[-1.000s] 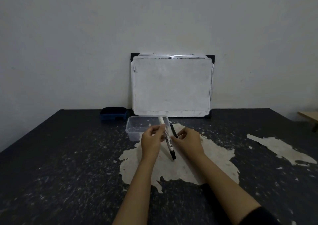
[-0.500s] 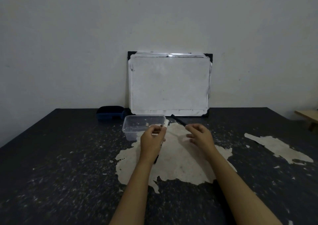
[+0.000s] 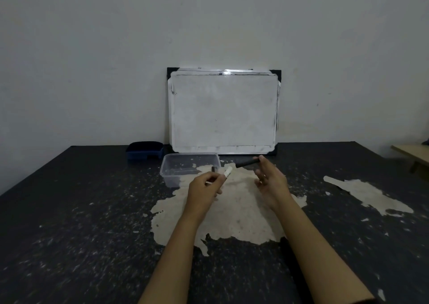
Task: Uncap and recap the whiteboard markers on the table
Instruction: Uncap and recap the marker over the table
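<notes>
Between left hand (image 3: 205,188) fingers, marker (image 3: 228,171); cap (image 3: 247,163) in right hand (image 3: 270,181).

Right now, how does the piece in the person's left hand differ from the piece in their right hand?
The white marker body in the left hand is pale; the black cap at the right hand is dark. The marker body slants up and to the right; the black cap lies nearly level. The left hand wraps much of the marker body; the right holds the cap at its fingertips. Both are held above the table.
</notes>
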{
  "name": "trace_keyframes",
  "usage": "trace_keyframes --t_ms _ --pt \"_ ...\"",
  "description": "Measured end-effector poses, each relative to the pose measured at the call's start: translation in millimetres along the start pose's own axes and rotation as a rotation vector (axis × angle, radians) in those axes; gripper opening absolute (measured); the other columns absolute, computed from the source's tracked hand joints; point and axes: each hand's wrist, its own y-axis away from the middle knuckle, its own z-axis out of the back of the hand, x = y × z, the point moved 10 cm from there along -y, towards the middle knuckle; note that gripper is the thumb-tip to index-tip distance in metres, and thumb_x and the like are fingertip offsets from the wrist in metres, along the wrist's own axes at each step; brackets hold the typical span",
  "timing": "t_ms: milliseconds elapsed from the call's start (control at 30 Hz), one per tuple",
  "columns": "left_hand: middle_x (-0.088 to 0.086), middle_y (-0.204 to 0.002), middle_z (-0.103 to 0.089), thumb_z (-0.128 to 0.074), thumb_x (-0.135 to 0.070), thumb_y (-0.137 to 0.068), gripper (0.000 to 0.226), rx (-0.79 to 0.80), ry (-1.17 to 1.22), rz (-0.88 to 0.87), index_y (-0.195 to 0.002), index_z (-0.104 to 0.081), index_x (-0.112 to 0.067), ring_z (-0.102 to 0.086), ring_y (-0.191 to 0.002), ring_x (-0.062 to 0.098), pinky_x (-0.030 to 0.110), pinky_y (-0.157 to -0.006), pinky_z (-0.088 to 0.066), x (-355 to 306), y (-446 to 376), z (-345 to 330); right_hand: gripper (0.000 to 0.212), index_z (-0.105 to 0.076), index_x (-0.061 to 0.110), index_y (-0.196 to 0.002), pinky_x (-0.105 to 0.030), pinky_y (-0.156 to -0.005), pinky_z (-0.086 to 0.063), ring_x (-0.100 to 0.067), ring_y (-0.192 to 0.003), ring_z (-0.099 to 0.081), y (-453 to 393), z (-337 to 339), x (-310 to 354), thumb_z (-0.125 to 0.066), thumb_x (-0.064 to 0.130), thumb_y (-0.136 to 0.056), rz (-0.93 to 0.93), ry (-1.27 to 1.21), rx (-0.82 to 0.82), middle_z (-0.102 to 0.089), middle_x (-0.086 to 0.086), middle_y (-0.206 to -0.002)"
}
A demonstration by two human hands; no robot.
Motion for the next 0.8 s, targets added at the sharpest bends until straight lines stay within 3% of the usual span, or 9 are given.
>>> trace_keyframes --t_ms 333,500,633,733,800 --pt "0.004 -0.09 -0.071 -0.064 -0.031 -0.09 0.018 0.035 0.001 -0.008 -0.096 -0.074 -0.017 -0.064 -0.068 0.007 0.026 -0.062 -0.055 -3.0 2.8 -3.4 0.042 -0.073 0.012 -0.115 -0.028 -0.068 -0.05 -0.011 -0.077 -0.055 0.2 -3.2 -6.8 -0.081 0.032 -0.08 -0.08 0.028 0.034 -0.07 -0.002 -0.111" --pt "0.003 -0.087 -0.07 -0.066 -0.031 -0.088 0.014 0.078 -0.003 -0.018 -0.09 -0.075 -0.02 -0.065 -0.07 0.012 0.033 -0.065 -0.057 -5.5 3.7 -5.3 0.015 -0.075 0.018 -0.092 -0.027 -0.064 -0.045 -0.008 -0.061 -0.045 -0.1 -2.1 3.9 -0.076 0.031 -0.085 0.012 0.127 0.057 -0.059 -0.001 -0.088" --pt "0.002 -0.085 -0.07 -0.067 -0.032 -0.088 0.014 0.084 -0.002 -0.018 -0.089 -0.076 -0.02 -0.065 -0.07 0.012 0.029 -0.063 -0.055 -6.3 3.7 -5.4 0.014 -0.073 0.015 -0.094 -0.027 -0.064 -0.042 -0.008 -0.058 -0.041 2.5 -5.9 11.3 -0.075 0.026 -0.087 0.05 0.143 0.102 -0.063 0.005 -0.074" --pt "0.001 -0.083 -0.07 -0.067 -0.031 -0.088 0.013 0.121 -0.037 -0.028 -0.089 -0.075 -0.021 -0.065 -0.069 0.012 0.024 -0.061 -0.054 -8.4 4.2 -9.8 0.032 -0.072 0.005 -0.108 -0.026 -0.063 -0.04 -0.009 -0.059 -0.039 3.4 -14.4 13.6 -0.074 0.028 -0.086 0.095 0.234 0.19 -0.07 0.013 -0.068" --pt "0.0 -0.081 -0.069 -0.066 -0.03 -0.089 0.014 0.132 -0.035 -0.024 -0.09 -0.075 -0.019 -0.065 -0.069 0.012 0.018 -0.058 -0.051 -9.8 4.9 -12.0 0.046 -0.07 0.002 -0.116 -0.025 -0.062 -0.043 -0.009 -0.059 -0.041 5.3 -21.6 10.4 -0.078 0.032 -0.082 0.106 0.284 0.25 -0.074 0.007 -0.087"
